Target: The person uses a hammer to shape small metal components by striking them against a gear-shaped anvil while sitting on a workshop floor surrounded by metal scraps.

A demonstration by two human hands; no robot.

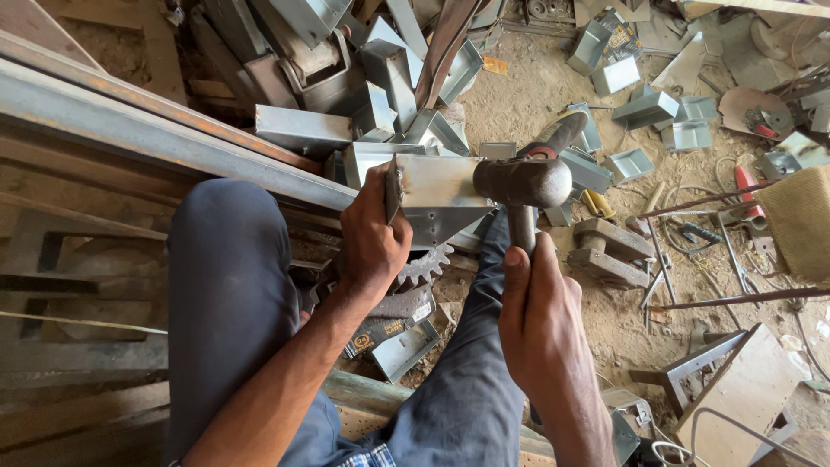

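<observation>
**Steel on steel at the floor bench**

Grey sheet metal, folded into a box [441, 192], sits at the centre of the scene, resting over a toothed gear [422, 266] between the person's knees. The left hand [372, 238] is closed round the box's left end, thumb up against the edge, holding it steady. The right hand [540, 324] is wrapped tight around the handle of a hammer [523, 183], whose dark round head lies against the box's right side. More folded boxes [644, 108] lie scattered on the sandy ground at the far right. A long steel beam [130, 130] runs along the left, just beside the left knee. Rods [735, 298] lie on the right.
</observation>
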